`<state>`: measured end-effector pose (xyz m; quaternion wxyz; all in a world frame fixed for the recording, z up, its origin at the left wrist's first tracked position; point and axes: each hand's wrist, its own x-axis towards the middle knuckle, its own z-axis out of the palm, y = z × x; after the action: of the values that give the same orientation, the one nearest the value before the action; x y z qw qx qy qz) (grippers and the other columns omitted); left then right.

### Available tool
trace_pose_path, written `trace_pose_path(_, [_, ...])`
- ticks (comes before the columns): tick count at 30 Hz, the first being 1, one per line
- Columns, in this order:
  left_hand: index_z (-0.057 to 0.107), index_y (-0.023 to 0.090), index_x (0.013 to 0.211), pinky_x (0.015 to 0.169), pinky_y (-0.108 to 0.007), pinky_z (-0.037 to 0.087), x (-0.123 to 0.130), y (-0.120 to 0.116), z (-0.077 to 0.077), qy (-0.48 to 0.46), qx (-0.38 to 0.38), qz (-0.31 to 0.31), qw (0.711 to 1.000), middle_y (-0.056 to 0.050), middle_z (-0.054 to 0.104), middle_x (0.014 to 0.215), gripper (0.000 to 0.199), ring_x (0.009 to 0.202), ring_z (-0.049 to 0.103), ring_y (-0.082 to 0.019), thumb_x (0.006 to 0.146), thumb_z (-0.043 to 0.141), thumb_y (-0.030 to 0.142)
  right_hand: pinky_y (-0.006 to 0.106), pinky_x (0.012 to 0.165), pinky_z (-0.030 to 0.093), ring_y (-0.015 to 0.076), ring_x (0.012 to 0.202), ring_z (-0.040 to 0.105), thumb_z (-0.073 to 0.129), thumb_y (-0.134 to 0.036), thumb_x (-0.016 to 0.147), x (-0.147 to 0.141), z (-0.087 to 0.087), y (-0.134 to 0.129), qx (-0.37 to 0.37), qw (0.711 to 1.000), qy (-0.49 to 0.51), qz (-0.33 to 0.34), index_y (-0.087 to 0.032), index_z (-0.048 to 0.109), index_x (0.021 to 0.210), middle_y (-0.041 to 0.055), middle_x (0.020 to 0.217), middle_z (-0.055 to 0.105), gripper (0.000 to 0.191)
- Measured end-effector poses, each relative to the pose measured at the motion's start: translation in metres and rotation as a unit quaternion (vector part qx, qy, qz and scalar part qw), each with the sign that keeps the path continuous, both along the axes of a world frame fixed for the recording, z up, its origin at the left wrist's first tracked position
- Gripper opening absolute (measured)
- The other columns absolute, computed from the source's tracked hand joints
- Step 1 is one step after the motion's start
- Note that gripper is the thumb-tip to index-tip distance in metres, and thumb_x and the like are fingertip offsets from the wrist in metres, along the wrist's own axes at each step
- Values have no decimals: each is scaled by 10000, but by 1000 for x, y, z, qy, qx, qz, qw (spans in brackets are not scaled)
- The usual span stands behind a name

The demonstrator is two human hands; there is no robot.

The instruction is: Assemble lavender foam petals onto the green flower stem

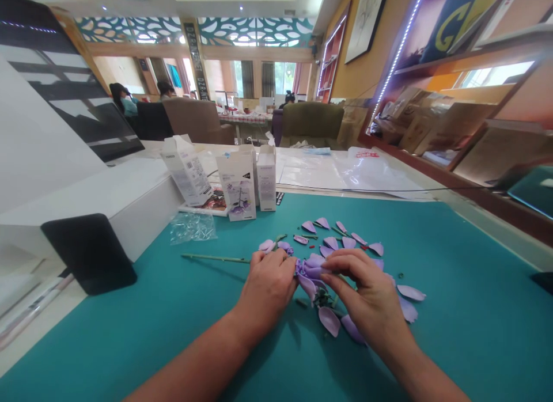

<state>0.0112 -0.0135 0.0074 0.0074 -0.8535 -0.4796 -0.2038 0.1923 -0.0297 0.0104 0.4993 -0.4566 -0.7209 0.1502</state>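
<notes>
A purple flower piece point(307, 270) with several petals is held between both hands above the teal mat. My left hand point(271, 275) is closed around its base, fingers wrapped. My right hand point(365, 287) pinches one of its petals between thumb and fingertips. To the left a green stem point(216, 258) extends past my left hand; whether it joins the held piece is hidden. Loose lilac petals point(329, 321) lie below and around my right hand, and more petals point(349, 242) with small green and red parts lie behind it.
White boxes point(237, 189) stand at the mat's back edge, beside a clear plastic bag point(193, 228). A black panel point(89, 253) leans at the left. Plastic sheets point(345, 169) lie behind the teal mat point(466, 275). People sit far back.
</notes>
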Motion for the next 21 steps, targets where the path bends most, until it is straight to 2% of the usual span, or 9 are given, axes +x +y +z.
trace_pose_path(4, [589, 179, 902, 783, -365, 326, -4, 3, 8, 25, -16, 6, 1000, -59, 610, 915, 192, 880, 543, -204, 926, 398, 186, 301, 708, 525, 167, 799, 611, 625, -251, 812, 3, 5, 1, -33, 998, 46, 15, -257, 662, 982, 46, 979, 619, 175])
trace_pose_path(7, [583, 181, 874, 790, -365, 317, -7, 4, 13, 39, -15, 16, 999, -58, 612, 904, 238, 876, 543, -200, 949, 358, 202, 298, 714, 504, 172, 829, 600, 578, -277, 843, 6, 11, 0, -56, 995, 78, -8, -250, 678, 928, 43, 953, 630, 133])
trace_pose_path(10, [577, 183, 891, 794, -363, 309, -9, 3, 16, 45, -2, 21, 999, -58, 613, 907, 251, 895, 545, -201, 957, 335, 203, 285, 648, 472, 162, 739, 581, 569, -279, 840, 9, 14, 0, -97, 992, 81, -10, -234, 681, 820, 20, 800, 635, 123])
trace_pose_path(12, [570, 185, 899, 787, -358, 307, -9, 3, 18, 49, 5, 21, 999, -57, 613, 901, 254, 898, 548, -201, 960, 325, 204, 284, 632, 459, 161, 717, 578, 581, -278, 827, 9, 14, 1, -119, 989, 85, 0, -226, 679, 803, 13, 764, 634, 113])
trace_pose_path(21, [553, 186, 883, 753, -338, 309, -8, 2, 21, 49, 19, -1, 999, -43, 609, 838, 288, 805, 541, -184, 967, 280, 220, 322, 717, 512, 187, 810, 626, 615, -283, 788, 10, 10, 4, -116, 981, 152, 28, -205, 673, 895, 44, 876, 668, 144])
